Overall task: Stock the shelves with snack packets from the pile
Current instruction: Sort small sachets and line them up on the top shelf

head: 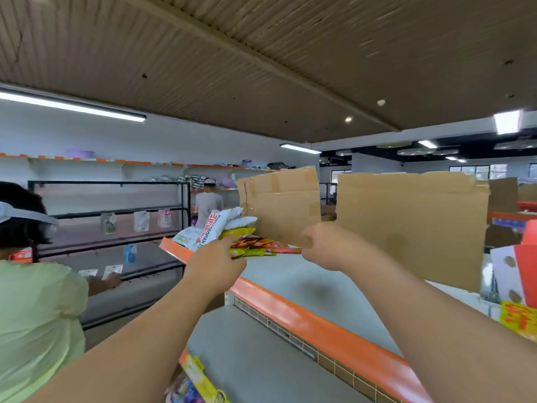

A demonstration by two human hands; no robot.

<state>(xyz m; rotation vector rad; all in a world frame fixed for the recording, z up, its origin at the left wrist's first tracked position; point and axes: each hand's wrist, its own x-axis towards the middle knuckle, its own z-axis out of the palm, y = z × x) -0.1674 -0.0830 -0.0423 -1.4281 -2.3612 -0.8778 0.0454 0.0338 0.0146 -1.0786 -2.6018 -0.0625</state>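
Note:
A pile of snack packets (247, 242) lies at the far left end of the top shelf (305, 283), which has an orange front edge. White packets with red print (213, 226) lean on yellow and orange ones. My left hand (213, 261) reaches into the pile and its fingers grip the white and yellow packets at their near edge. My right hand (322, 242) hovers just right of the pile with its fingers curled; the view is blurred and I see nothing in it. A lower shelf (247, 353) lies below.
Two cardboard sheets (406, 222) stand upright along the back of the top shelf. Red and yellow packages (520, 286) sit at the right end. A person in a light green shirt (35, 315) stands at my left by a black rack (116, 228). Another person stands farther back.

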